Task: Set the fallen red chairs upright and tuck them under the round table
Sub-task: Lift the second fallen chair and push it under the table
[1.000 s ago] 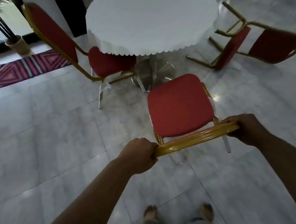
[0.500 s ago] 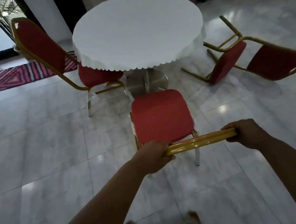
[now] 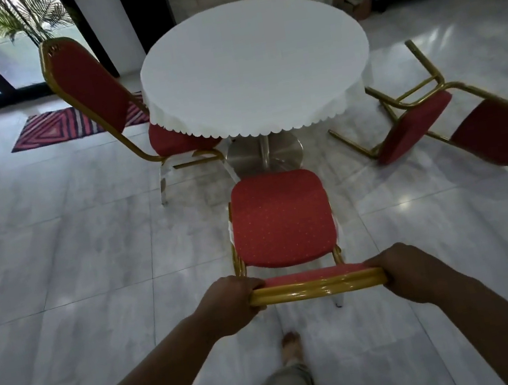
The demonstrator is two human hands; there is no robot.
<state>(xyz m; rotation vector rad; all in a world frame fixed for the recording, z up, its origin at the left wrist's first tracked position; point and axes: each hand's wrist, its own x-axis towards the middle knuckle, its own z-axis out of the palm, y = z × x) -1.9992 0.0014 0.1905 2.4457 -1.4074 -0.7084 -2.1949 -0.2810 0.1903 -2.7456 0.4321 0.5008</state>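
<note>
Marble floor holds a fallen chair beside the round table.

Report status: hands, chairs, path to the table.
Both hands, left and right, grip held chair top rail. Seat not yet under round table. Fallen chair remains. Path clear.

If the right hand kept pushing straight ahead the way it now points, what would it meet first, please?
The right hand, gripping the held chair by its top rail, points toward the round table; probably its scalloped cloth edge first, though depth is unclear.
</note>
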